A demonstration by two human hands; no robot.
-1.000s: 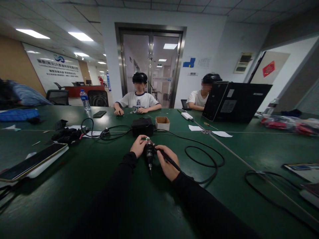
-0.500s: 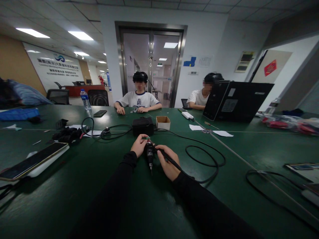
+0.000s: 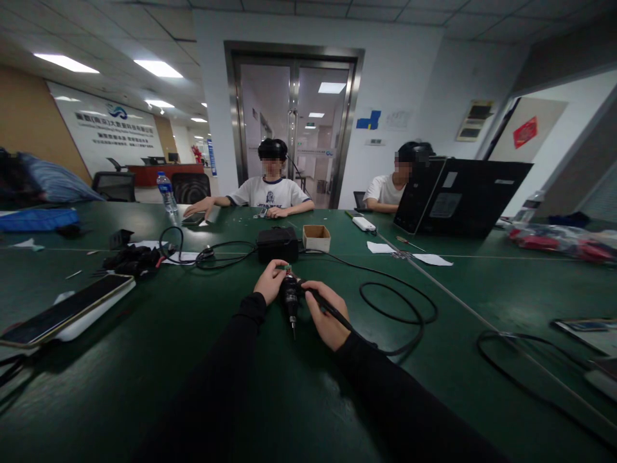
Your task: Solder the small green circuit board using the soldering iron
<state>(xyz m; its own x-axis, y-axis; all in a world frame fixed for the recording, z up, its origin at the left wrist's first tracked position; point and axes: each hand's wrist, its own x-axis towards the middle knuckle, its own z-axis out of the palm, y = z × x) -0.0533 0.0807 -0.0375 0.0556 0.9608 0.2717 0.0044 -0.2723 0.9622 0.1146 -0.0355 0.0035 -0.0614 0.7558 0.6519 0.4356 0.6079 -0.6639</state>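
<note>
At the middle of the table, a black electric screwdriver (image 3: 290, 299) lies with its metal bit pointing toward me. A small green circuit board (image 3: 286, 266) and red wiring show at its far end. The fingertips of my left hand (image 3: 268, 283) are pinched together on that board. My right hand (image 3: 330, 312) is closed like a pen grip around a black corded tool (image 3: 328, 307), which looks like a soldering iron. Its front end meets the screwdriver's far part; the tip is too small to make out.
Beyond my hands stand a black box (image 3: 277, 245) with cables and an open small carton (image 3: 316, 238). A looped black cable (image 3: 429, 308) lies at right. A phone (image 3: 72, 308) rests at left. A computer case (image 3: 463, 196) stands at far right. Two people sit opposite.
My hands, the screwdriver and the corded tool have hardly moved. Across the table, a person's hand has reached out to the phone beside the water bottle.
</note>
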